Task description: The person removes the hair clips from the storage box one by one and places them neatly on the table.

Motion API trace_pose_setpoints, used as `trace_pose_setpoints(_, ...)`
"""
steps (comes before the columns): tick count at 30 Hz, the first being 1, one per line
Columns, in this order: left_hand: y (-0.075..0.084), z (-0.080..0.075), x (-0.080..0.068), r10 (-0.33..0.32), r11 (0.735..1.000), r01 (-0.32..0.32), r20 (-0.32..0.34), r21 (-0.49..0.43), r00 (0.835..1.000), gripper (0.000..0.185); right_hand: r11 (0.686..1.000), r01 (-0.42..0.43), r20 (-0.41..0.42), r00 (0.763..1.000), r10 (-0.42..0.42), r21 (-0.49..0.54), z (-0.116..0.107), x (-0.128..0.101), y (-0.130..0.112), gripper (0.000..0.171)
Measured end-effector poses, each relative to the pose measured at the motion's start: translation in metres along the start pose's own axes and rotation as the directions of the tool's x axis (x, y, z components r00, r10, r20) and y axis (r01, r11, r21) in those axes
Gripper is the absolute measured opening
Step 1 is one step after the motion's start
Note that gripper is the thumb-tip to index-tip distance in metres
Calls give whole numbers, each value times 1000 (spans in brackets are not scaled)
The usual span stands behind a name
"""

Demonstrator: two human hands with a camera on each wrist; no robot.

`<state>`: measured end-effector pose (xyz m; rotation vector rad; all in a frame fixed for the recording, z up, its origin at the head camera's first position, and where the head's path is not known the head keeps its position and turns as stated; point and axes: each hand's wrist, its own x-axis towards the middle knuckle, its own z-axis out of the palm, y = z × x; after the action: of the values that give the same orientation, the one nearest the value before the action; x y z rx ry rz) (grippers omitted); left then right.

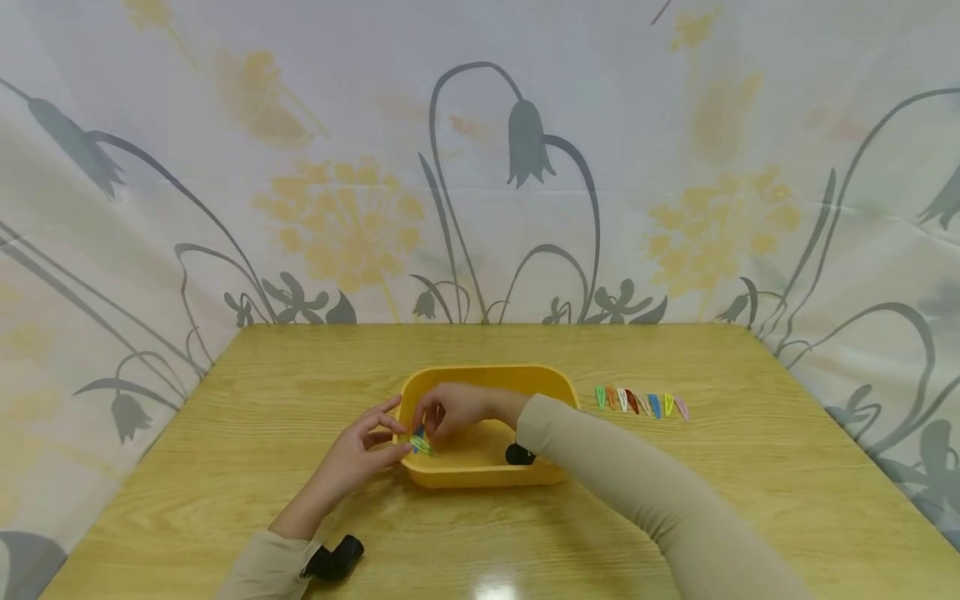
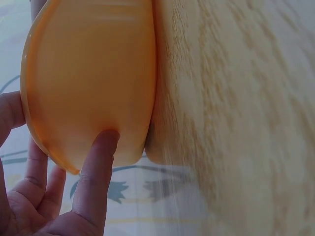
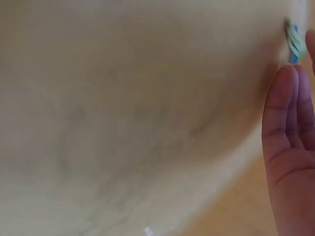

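A yellow plastic basin (image 1: 480,477) stands on the wooden table. My left hand (image 1: 360,454) is at its left end, with the thumb pressing the outer wall (image 2: 98,73) and fingers touching the rim. Inside the basin, my right hand (image 1: 457,408) reaches down toward the left end. Close to its fingertips lie a few snap hair clips (image 1: 422,446), green and blue, also seen beyond the right hand (image 3: 290,142) in the right wrist view. Those fingers look fairly straight; whether they touch a clip is hard to see.
To the basin's right, several snap hair clips (image 1: 641,402) of different colours lie in a row on the table (image 1: 300,367). A floral cloth (image 1: 480,167) hangs behind and at both sides. Black wrist cameras show at the left sleeve (image 1: 335,558) and under the right forearm.
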<state>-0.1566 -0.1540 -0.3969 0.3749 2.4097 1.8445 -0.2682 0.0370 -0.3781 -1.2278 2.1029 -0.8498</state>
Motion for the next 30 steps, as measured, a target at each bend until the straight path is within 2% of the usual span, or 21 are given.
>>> trace_pose_setpoints(7,-1,0,0,3,1000,-3,-4,2,1000,23,999,22,30,999,-20,-49,7,4,3,25)
trace_pose_setpoints(14,0,0,1,14,1000,-14,1,8,1000,21,997,31,85,996,-25,-71,0,-3,4,19)
trace_pose_setpoints(18,0,1,2,17,1000,-17,-4,10,1000,21,995,11,77,997,-4,-94,-7,-14,11,16)
trace_pose_setpoints(25,-1,1,2,23,1000,-23,0,15,1000,21,986,-80,13,996,83,-144,-18,-39,20,18)
trace_pose_setpoints(30,1,1,1,4,1000,-4,1,1,1000,22,984,-82,-24,997,79,-159,-20,-47,19,25)
